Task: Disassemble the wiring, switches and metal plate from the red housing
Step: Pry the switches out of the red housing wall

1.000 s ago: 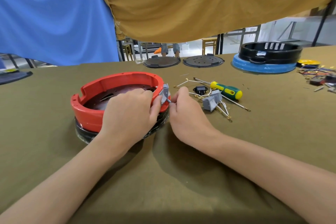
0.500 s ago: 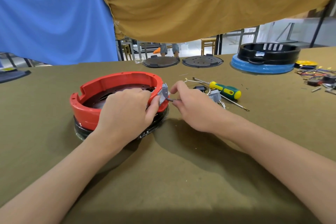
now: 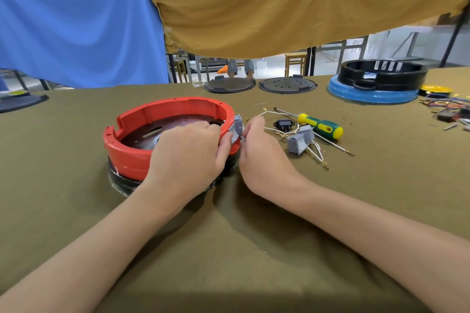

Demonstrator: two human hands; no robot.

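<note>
The red housing (image 3: pixel 132 155) stands on a black base on the olive table, with a dark metal plate (image 3: pixel 142 133) inside it. My left hand (image 3: pixel 188 155) grips the housing's right rim, thumb against a grey switch (image 3: pixel 237 127) set in the wall. My right hand (image 3: pixel 262 155) pinches the switch from outside. To the right lie two loose grey switches (image 3: pixel 300 141) with white wires (image 3: pixel 315 153), a black socket (image 3: pixel 284 125) and a green-and-yellow screwdriver (image 3: pixel 319 128).
Two black round lids (image 3: pixel 230 83) (image 3: pixel 287 83) lie at the far edge. A black housing on a blue base (image 3: pixel 373 94) stands at the back right, beside a pile of coloured wires (image 3: pixel 447 106). A dark plate (image 3: pixel 20 103) sits far left. Blue and ochre cloths hang behind.
My right hand drew in from beside the loose parts, back against the grey switch on the housing wall. The left hand kept its grip on the rim.
</note>
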